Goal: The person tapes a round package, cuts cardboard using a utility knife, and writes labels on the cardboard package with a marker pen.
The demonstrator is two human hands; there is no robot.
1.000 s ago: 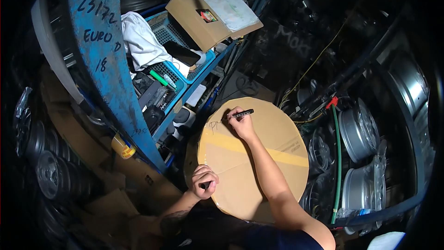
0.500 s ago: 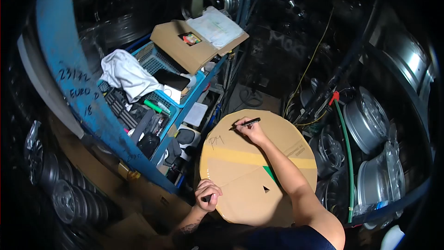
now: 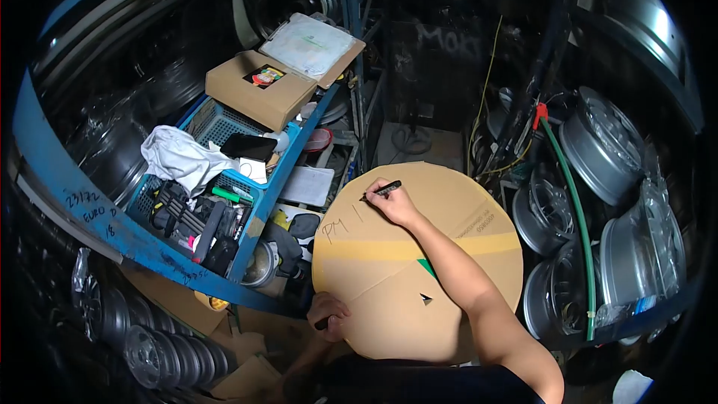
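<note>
A round sheet of brown cardboard lies in front of me, crossed by a yellowish tape band. My right hand grips a black marker, its tip at the cardboard's upper left. Handwritten letters "PM" and a single stroke stand left of that hand. At the lower left edge of the cardboard, my left hand is closed round a small black object, perhaps the marker's cap. A green patch and a small triangular hole show near the middle of the cardboard.
Left, a blue shelf bears baskets with a white cloth, tools and a dark phone-like device. A cardboard box is behind them. Metal wheel rims and a green hose stand at the right.
A stroke has appeared right of "PM". The view has shifted, and my right hand with the marker appears slightly further left and higher.
</note>
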